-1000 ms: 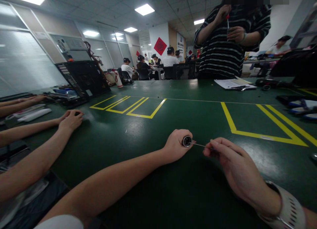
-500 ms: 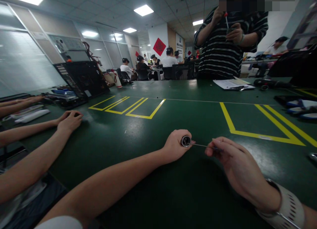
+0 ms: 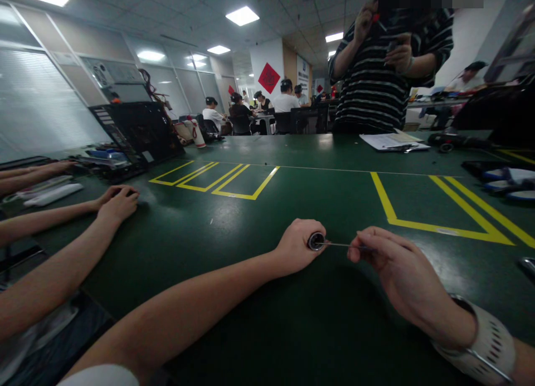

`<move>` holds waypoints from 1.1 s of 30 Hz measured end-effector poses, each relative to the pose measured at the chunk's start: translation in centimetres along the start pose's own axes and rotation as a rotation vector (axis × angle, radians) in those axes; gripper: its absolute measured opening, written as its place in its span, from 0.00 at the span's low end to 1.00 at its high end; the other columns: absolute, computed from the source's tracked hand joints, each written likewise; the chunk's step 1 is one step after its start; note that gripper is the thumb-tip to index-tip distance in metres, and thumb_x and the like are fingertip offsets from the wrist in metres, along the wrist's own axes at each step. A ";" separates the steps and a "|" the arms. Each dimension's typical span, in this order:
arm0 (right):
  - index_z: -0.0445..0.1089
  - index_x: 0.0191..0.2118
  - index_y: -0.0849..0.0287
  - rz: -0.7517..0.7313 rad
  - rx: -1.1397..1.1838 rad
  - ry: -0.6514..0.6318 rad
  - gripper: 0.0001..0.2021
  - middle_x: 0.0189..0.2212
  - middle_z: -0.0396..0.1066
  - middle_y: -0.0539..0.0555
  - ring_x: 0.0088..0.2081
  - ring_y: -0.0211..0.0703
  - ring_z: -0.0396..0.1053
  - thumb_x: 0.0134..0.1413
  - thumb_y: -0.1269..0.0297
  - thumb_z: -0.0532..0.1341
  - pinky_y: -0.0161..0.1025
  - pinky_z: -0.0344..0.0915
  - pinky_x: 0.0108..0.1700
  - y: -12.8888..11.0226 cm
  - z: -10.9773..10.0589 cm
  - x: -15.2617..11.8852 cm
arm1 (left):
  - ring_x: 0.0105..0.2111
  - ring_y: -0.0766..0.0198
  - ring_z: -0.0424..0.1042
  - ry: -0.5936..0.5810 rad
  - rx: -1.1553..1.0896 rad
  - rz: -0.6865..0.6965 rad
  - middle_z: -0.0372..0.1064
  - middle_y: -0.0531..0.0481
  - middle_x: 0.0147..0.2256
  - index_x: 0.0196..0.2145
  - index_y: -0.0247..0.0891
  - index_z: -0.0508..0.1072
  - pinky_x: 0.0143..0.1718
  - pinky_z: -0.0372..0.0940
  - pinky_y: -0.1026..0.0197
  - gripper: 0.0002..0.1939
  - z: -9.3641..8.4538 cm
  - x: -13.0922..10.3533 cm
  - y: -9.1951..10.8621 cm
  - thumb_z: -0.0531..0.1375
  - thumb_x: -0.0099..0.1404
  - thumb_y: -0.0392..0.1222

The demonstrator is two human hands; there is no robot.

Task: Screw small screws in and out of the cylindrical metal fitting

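- Presently, one cylinder (image 3: 313,242): dark, open-mouthed, pale-rimmed, mouth showing; held over the bench (image 3: 251,235).
- One left grip (image 3: 296,248): curled narrow around the cylinder, leaving its mouth exposed.
- One thin rod (image 3: 339,244): near end pinched, far end at the cylinder's mouth; contact inside cannot be told.
- One right grip (image 3: 404,272): fingertips closed on the rod, to the right of the cylinder.
- One wristband (image 3: 480,333): pale, perforated, nearer the wearer than the cylinder, to its right.
- Yellow tape (image 3: 418,226): outlines beyond the cylinder, to both sides.
- Papers (image 3: 388,142): far beyond the cylinder, to its right.
- Person in a striped shirt (image 3: 371,99): beyond the cylinder, holding a red-ended tool (image 3: 379,22).
- Hazard, slipping: the rod might skid off the rim if the two hands drift out of line.
- Hazard, twisting: a light pinch could let the rod turn between the fingertips.
- Hazard, bending: sideways pressure might flex so slender a rod.
- Hazard, turning: a slack left hold could let the cylinder rotate under the rod's push.
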State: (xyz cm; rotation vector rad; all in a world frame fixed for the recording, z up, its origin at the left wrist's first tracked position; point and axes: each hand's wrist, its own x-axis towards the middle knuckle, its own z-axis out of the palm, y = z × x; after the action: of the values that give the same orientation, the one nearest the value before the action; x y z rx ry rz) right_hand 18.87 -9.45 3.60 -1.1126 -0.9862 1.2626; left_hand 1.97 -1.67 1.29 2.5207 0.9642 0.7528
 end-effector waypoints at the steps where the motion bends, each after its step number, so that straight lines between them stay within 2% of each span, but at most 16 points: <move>1: 0.71 0.21 0.59 -0.013 -0.018 -0.005 0.11 0.20 0.68 0.52 0.28 0.43 0.65 0.47 0.58 0.61 0.41 0.59 0.35 -0.1 0.0 0.0 | 0.28 0.68 0.64 -0.006 0.007 -0.003 0.66 0.54 0.26 0.27 0.36 0.66 0.35 0.58 0.63 0.07 0.0 0.0 0.0 0.58 0.58 0.41; 15: 0.70 0.20 0.58 -0.023 -0.058 -0.015 0.10 0.19 0.68 0.51 0.27 0.42 0.64 0.45 0.59 0.61 0.42 0.57 0.35 -0.6 -0.1 0.1 | 0.28 0.68 0.64 -0.016 0.004 0.030 0.65 0.55 0.27 0.27 0.36 0.65 0.35 0.58 0.62 0.06 0.0 0.0 -0.1 0.58 0.59 0.40; 21: 0.70 0.20 0.58 0.080 0.034 0.006 0.11 0.19 0.68 0.50 0.27 0.41 0.64 0.47 0.60 0.61 0.40 0.58 0.34 -0.2 -0.4 0.5 | 0.27 0.68 0.63 -0.009 0.021 0.047 0.64 0.55 0.26 0.27 0.36 0.65 0.34 0.57 0.63 0.07 0.2 -0.1 -0.2 0.58 0.59 0.41; 27: 0.69 0.17 0.59 0.217 0.186 0.096 0.09 0.16 0.65 0.49 0.21 0.38 0.61 0.43 0.63 0.62 0.39 0.58 0.29 0.0 -0.6 1.1 | 0.28 0.68 0.64 0.001 -0.012 -0.023 0.64 0.55 0.27 0.27 0.36 0.65 0.35 0.58 0.62 0.07 0.4 0.0 -0.3 0.58 0.59 0.42; 30: 0.66 0.15 0.59 0.226 0.157 0.150 0.09 0.13 0.63 0.48 0.18 0.36 0.59 0.40 0.65 0.61 0.38 0.56 0.27 0.0 -0.6 1.2 | 0.28 0.67 0.64 0.026 -0.043 -0.084 0.64 0.55 0.27 0.27 0.36 0.65 0.33 0.59 0.63 0.07 0.3 0.0 -0.3 0.60 0.57 0.41; 33: 0.64 0.12 0.59 0.200 0.086 0.193 0.11 0.11 0.60 0.48 0.17 0.35 0.57 0.39 0.66 0.59 0.36 0.54 0.24 0.2 -0.6 1.3 | 0.27 0.69 0.63 0.015 -0.144 -0.071 0.63 0.54 0.27 0.27 0.35 0.65 0.30 0.59 0.65 0.10 0.1 0.0 -0.1 0.60 0.57 0.43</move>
State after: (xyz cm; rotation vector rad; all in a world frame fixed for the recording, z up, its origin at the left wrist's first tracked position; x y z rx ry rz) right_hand 19.50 -8.25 3.27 -1.2635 -0.6835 1.3156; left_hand 1.98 -1.60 1.15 2.3486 0.9634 0.7907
